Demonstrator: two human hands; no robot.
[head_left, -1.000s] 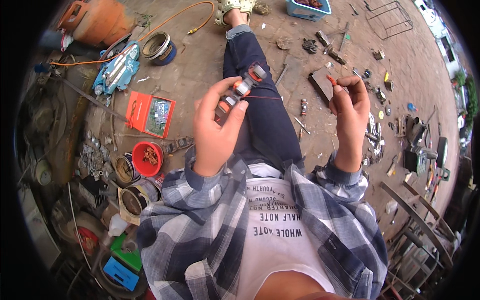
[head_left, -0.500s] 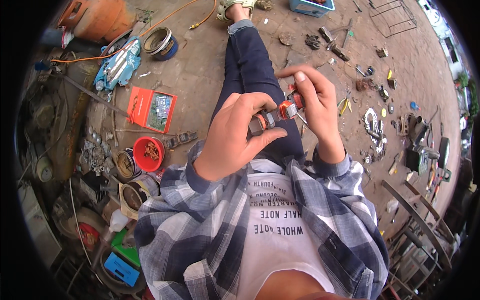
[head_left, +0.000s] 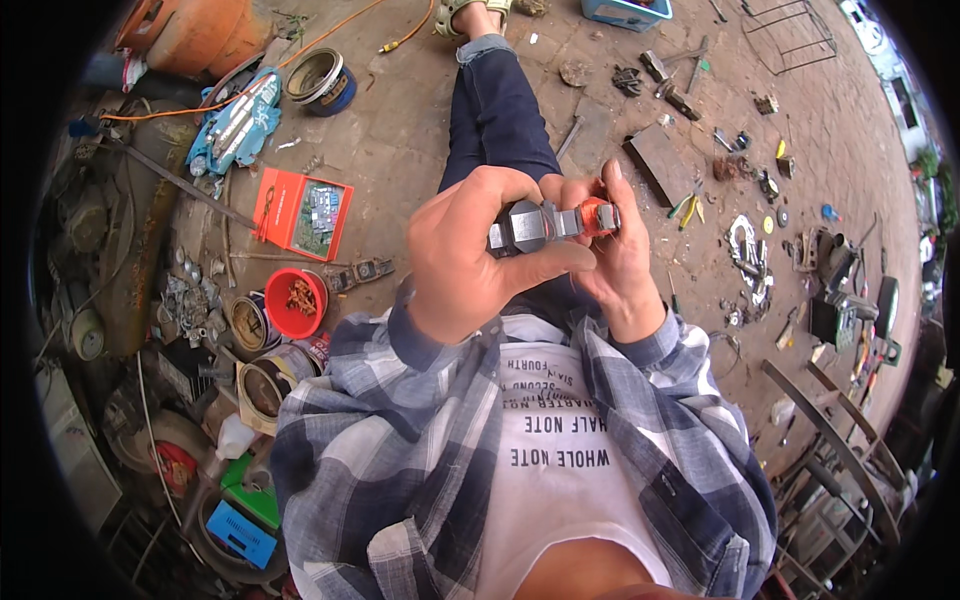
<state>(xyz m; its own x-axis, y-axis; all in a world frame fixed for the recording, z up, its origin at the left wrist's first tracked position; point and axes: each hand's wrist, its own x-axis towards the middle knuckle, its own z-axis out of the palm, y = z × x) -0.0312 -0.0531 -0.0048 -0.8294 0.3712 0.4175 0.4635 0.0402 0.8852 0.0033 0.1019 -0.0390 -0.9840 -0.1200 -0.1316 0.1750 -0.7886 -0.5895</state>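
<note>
In front of my lap, my left hand [head_left: 455, 250] is closed around a dark grey metal piece [head_left: 525, 227] with flat, angled faces. The forefinger lies over its top and the thumb runs below it. My right hand [head_left: 622, 255] grips a small silver part with an orange-red section [head_left: 598, 216], its thumb pointing up beside it. The two pieces line up end to end and seem to meet between my hands. Whether they are joined, I cannot tell. My fingers hide the rear of both.
To the left are a red bowl [head_left: 273, 303] of copper-coloured bits, an open orange-red box [head_left: 268, 205], a paint bucket [head_left: 345, 98] and an orange gas cylinder [head_left: 205, 45]. Right, pliers [head_left: 689, 205], a dark block [head_left: 650, 172], hammers [head_left: 680, 103] and scattered metal parts lie on the paving.
My right hand has moved left and turned, bringing its part against the piece in my left hand. The left hand has shifted slightly right and rotated its piece. The dark block is now uncovered.
</note>
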